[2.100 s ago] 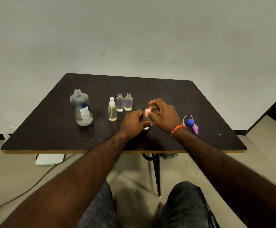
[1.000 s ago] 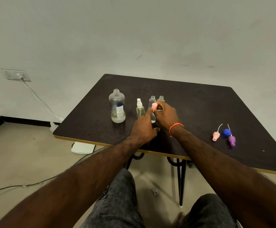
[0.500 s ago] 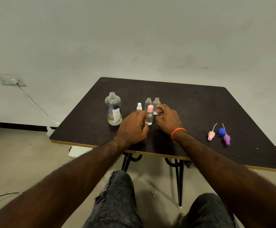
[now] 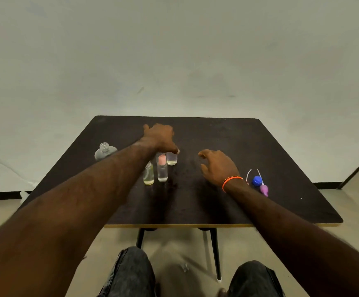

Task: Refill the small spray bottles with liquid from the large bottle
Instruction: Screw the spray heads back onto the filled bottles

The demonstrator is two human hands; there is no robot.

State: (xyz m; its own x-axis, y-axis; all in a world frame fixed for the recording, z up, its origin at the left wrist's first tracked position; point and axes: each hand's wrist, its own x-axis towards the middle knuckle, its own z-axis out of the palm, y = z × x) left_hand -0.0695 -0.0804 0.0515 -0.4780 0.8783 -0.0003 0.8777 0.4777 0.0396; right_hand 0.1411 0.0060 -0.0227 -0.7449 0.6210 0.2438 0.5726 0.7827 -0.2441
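Note:
My left hand [image 4: 159, 136] reaches over the group of small bottles, and its fingertips close on the neck of the rear uncapped small bottle [image 4: 171, 160]. In front of it stand the pink-capped small bottle [image 4: 162, 171] and a small bottle of yellowish liquid [image 4: 148, 175]. A further small bottle behind the pink cap is mostly hidden. The large clear bottle [image 4: 105, 149] stands uncapped at the left, partly hidden by my left forearm. My right hand [image 4: 218, 167] hovers low over the table to the right, fingers spread, holding nothing.
The dark table [image 4: 195, 206] carries loose spray tops at the right: a blue one [image 4: 257, 181], a purple one [image 4: 263, 190] and a white dip tube [image 4: 248, 174] beside my right wrist. My knees are below the near edge.
Both hands have left the pink-capped bottle, which now stands on the table. My left hand moved back onto the rear uncapped bottle. My right hand drew off to the right.

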